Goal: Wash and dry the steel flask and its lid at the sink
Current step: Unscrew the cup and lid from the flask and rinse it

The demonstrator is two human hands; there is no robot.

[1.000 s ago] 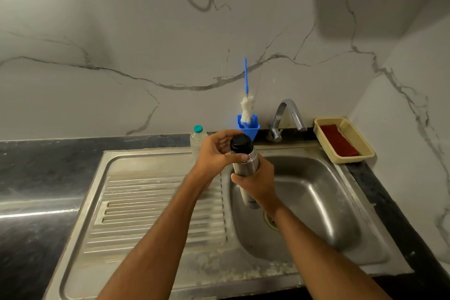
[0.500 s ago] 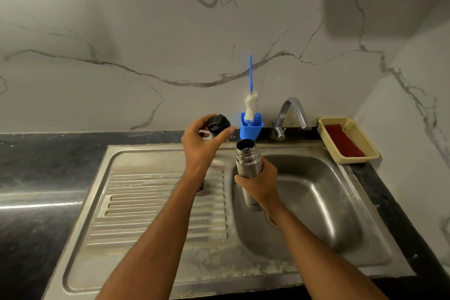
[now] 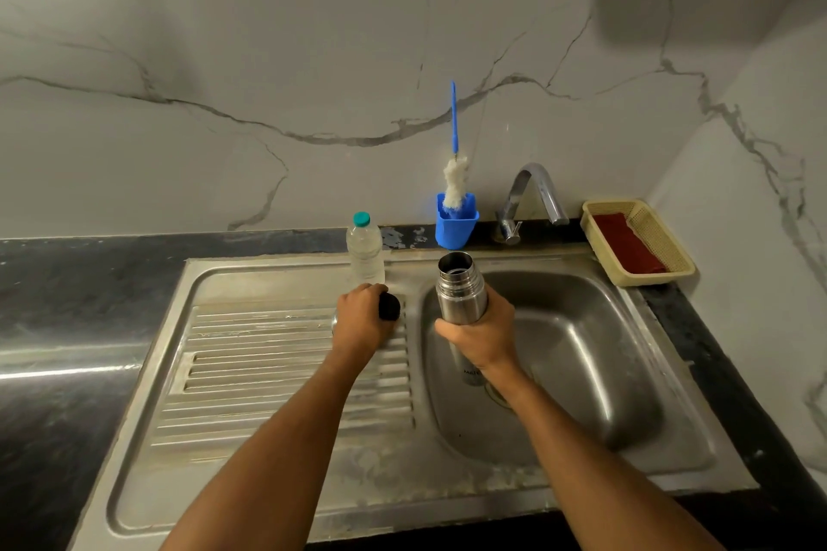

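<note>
Flask (image 3: pixel 461 300) is gripped upright by the right hand (image 3: pixel 485 338) over the sink (image 3: pixel 595 353), mouth open. Lid (image 3: pixel 389 306) is held in the left hand (image 3: pixel 360 322), fingers curled round it, low over the ribbed drainboard (image 3: pixel 268 371). Behind, on the counter (image 3: pixel 89 264): water bottle (image 3: pixel 365 253), brush (image 3: pixel 455 174) in a blue holder (image 3: pixel 454 228), tap (image 3: pixel 530 197), basket (image 3: pixel 640 242) with a red cloth (image 3: pixel 626 248).

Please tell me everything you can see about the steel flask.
The steel flask is a slim cylinder of shiny brushed metal with a threaded neck. Its mouth is open, lid off, the inside dark. It stands nearly upright over the sink basin. The right hand grips its middle; faint lettering shows near the base.
</note>
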